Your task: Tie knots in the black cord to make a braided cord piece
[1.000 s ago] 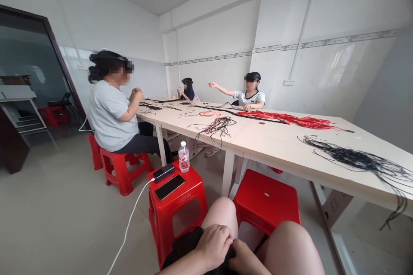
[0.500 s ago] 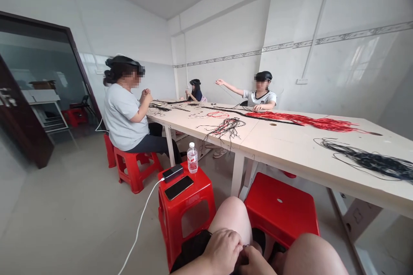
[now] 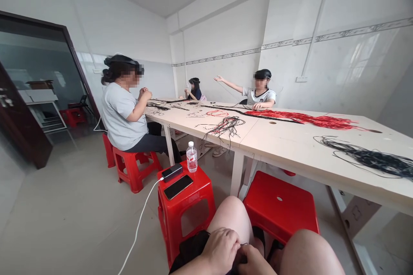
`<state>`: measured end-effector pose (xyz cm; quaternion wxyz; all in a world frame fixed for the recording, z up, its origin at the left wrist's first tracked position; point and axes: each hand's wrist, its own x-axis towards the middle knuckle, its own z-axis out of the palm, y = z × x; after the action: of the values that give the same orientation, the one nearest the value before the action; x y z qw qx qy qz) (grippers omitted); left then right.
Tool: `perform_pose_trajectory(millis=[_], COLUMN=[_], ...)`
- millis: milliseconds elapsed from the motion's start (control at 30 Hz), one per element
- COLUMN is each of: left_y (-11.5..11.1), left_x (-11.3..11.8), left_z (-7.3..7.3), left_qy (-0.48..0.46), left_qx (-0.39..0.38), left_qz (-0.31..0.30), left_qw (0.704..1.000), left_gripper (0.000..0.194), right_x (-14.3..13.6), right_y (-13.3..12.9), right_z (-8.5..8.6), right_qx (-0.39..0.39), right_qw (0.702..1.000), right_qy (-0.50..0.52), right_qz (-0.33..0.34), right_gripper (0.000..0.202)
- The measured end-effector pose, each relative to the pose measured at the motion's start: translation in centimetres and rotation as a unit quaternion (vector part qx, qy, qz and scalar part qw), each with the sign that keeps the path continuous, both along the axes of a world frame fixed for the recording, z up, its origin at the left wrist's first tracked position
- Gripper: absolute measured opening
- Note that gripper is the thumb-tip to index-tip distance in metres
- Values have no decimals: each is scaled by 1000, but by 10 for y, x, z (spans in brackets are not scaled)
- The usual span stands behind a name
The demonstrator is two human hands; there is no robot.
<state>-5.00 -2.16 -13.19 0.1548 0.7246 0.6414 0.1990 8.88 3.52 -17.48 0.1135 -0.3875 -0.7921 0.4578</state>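
At the bottom of the head view, my left hand (image 3: 223, 247) rests over the thigh with its fingers curled and pressed together. Just to its right, my right hand (image 3: 253, 260) is also closed, thumb and fingers pinched. A short bit of thin dark cord (image 3: 244, 244) shows between the fingertips of both hands; the rest of it is hidden. On the table to the front lie a tangle of black and red cords (image 3: 227, 126), a long bundle of red cords (image 3: 303, 118) and a heap of black cords (image 3: 371, 157).
A red stool (image 3: 185, 206) bears a bottle (image 3: 191, 157), a phone (image 3: 178, 187) and a power bank (image 3: 172, 172) with a white cable. Another red stool (image 3: 284, 206) stands by the table (image 3: 280, 137). Three people sit around it.
My hands stay close together, with only slight finger movement. Across the table, a person's raised hand has opened, palm up. The view has shifted slightly.
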Motion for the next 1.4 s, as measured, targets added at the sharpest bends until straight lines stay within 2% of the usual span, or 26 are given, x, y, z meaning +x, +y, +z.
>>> perform_pose_trajectory(millis=[433, 767, 933, 1200, 1400], left_y=[2, 1, 3, 4, 8], left_x=[-1, -3, -4, -4, -9], left_z=[-2, -6, -12, 0, -2], left_qy=[-14, -4, 5, 6, 11], left_qx=[16, 36, 47, 37, 48], left_qz=[17, 22, 17, 21, 8], left_qw=[1000, 999, 999, 999, 999], left_gripper=[13, 12, 13, 17, 19], right_x=[0, -2, -2, -5, -5], right_y=[0, 1, 2, 1, 0], right_z=[7, -6, -1, 12, 20], right_qx=[-51, -43, -44, -38, -22], right_qw=[998, 999, 999, 999, 999], right_qy=[38, 32, 30, 37, 19], right_qz=[5, -1, -5, -12, -28], right_gripper=[23, 19, 20, 14, 19])
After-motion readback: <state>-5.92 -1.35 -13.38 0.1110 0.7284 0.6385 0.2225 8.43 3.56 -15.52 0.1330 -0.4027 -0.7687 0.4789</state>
